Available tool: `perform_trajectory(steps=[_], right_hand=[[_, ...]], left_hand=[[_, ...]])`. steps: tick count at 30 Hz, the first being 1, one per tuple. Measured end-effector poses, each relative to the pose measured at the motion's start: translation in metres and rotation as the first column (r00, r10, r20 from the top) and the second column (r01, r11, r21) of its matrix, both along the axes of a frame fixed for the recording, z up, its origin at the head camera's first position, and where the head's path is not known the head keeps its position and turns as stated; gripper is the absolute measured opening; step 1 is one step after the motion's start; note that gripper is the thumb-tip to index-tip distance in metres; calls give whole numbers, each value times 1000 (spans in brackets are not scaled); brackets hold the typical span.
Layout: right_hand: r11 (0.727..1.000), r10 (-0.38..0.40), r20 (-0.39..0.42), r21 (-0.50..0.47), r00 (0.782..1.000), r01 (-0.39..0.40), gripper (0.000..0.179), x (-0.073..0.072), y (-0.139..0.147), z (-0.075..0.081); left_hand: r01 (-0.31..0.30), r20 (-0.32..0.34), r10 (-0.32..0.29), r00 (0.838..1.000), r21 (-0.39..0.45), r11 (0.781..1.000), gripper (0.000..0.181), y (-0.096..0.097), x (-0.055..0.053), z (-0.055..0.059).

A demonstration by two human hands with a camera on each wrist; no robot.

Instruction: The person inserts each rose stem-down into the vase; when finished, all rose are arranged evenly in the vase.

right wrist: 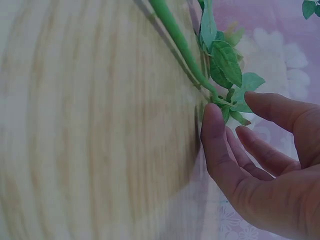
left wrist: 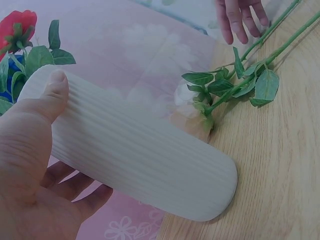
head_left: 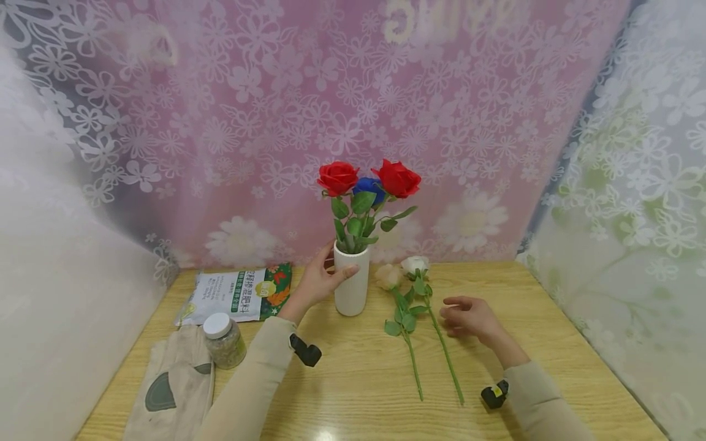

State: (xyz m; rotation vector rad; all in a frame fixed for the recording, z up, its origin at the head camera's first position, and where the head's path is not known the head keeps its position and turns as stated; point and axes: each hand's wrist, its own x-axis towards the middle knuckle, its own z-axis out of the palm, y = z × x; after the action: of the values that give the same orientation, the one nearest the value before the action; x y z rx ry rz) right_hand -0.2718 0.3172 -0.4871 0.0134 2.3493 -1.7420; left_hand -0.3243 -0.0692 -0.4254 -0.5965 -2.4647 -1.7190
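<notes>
My left hand (head_left: pixel 320 280) grips a white ribbed vase (head_left: pixel 352 286) near its top, thumb across the front and fingers round the back. Two red roses (head_left: pixel 398 179) and a blue rose (head_left: pixel 368 189) with green leaves stand in the vase. To its right, a white rose (head_left: pixel 415 264) and a peach rose (head_left: pixel 388 277) lie on the table, stems pointing towards me. Just right of these stems hovers my right hand (head_left: pixel 475 317), its fingers loosely bent and holding nothing. In the right wrist view its fingertips are close to a green stem (right wrist: pixel 180 45) with leaves.
Left of the vase lies a printed bag (head_left: pixel 226 297) in white and green. A lidded jar of small grains (head_left: pixel 226 346) stands before it, beside pale work gloves (head_left: pixel 176 380). Flowered curtains (head_left: pixel 287 122) hang behind the wooden table (head_left: pixel 353 380) and along its sides.
</notes>
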Motion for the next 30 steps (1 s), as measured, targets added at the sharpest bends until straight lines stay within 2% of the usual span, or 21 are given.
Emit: perform_trajectory(steps=[5,12,17,23,27,30], right_hand=[[999,25,8,21,1000,-25,61,-1,-1,-2],[985,84,-31,156,996,-78,56,2,-7,-1],[956,82,-61,287,995,-61,52,2,-13,0],[925,76,-74,376,994,-43,43,-1,-17,2],[920,59,-76,392,995,-24,42,-3,-19,2],[927,42,-67,375,997,-14,44,-2,-19,3]], left_hand=[[3,4,-3,1000,-8,1000,85,-1,0,1],[12,-7,-12,1000,-5,1000,83,-1,1,1],[9,-7,-9,1000,-13,1000,84,0,0,1],[7,5,-7,1000,-12,1000,85,0,0,1],[7,5,-7,1000,-12,1000,85,0,1,2],[5,2,-5,1000,-16,1000,84,0,0,2]])
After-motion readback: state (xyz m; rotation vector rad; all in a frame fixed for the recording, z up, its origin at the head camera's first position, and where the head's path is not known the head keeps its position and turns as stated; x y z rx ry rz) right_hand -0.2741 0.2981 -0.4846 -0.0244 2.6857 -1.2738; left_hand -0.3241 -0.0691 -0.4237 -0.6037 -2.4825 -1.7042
